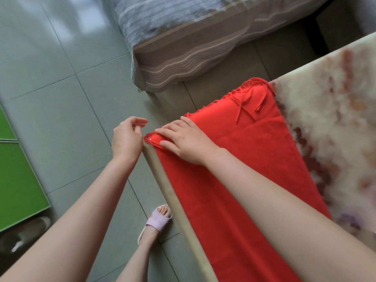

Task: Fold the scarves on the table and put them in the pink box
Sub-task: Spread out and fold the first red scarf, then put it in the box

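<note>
A red scarf (240, 159) with tasselled fringe lies folded lengthwise along the near edge of the table (335, 119), its fringe at the far end. My right hand (187, 139) presses flat on the scarf's near-left corner, fingers spread. My left hand (127, 137) hovers just off the table's corner, beside that scarf corner, fingers loosely curled with nothing clearly in them. No pink box is in view.
The table carries a mottled cream and reddish cloth and has a wooden edge (177, 210). A bed with striped bedding (183, 43) stands beyond. Green panels (18, 180) lie on the tiled floor at left. My slippered foot (158, 220) stands by the table.
</note>
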